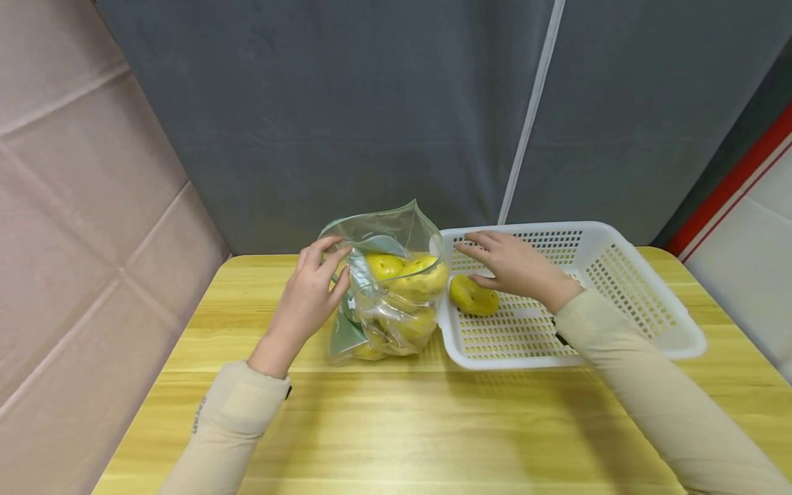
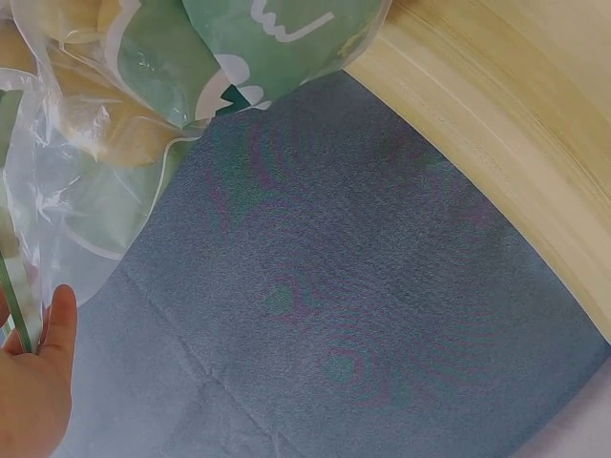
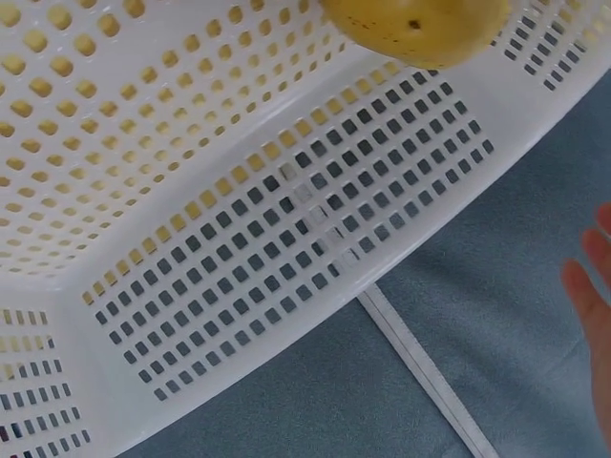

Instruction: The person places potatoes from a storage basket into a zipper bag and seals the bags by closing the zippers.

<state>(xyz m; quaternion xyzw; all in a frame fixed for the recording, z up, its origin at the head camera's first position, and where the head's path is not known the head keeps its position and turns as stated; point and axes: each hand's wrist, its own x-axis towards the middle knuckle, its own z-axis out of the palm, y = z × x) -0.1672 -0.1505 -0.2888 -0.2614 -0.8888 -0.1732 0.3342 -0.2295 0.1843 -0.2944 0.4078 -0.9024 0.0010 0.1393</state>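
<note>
A clear zip bag (image 1: pixel 396 295) with green printing stands on the table, its mouth upward, with several lumpy yellow potatoes (image 1: pixel 423 278) inside. At the left side of its mouth, my left hand (image 1: pixel 309 289) holds the rim between thumb and fingers; the left wrist view shows the bag's green edge running down into the hand (image 2: pixel 38 382). My right hand (image 1: pixel 516 268) is over the left part of a white plastic basket (image 1: pixel 619 237), fingers extended and nothing in them. Just below its thumb lies one dark-speckled yellow potato (image 1: pixel 474 295) in the basket.
The basket has perforated walls and stands close against the bag's right side. Under both is a light wooden table (image 1: pixel 396 419). A dark grey curtain (image 1: pixel 346 124) with a white strip hangs behind. Pale padded fabric (image 1: pixel 93 240) rises at the left.
</note>
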